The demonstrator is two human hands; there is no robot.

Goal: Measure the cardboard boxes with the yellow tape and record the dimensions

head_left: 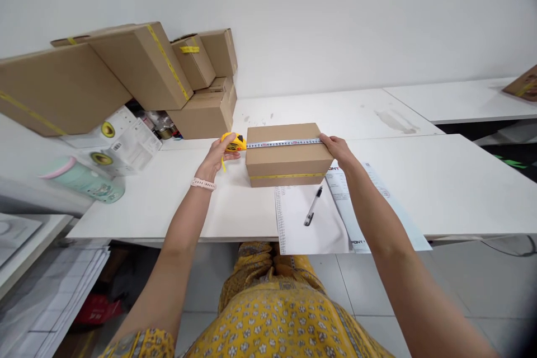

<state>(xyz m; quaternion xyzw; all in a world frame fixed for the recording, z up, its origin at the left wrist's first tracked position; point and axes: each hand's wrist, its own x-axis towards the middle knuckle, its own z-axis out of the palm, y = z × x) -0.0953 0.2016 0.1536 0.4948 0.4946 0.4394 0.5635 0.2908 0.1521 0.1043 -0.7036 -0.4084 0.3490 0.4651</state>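
A closed brown cardboard box (289, 165) with yellow tape along its near side sits on the white table. My left hand (221, 152) is wrapped round a yellow tape measure (235, 143) just off the box's left edge. From it the pulled-out blade (283, 144) lies across the box top to the right edge. At that right edge my right hand (337, 150) pinches the blade's end against the box; the very tip is hidden by the fingers. A short yellow strap hangs below the tape measure.
A spiral notebook (293, 224) with a pen (313, 206) on it lies in front of the box, beside printed sheets (377, 207). At left stand stacked cartons (126, 67), an avocado-print box (121, 142) and a mint-green bottle (84, 179).
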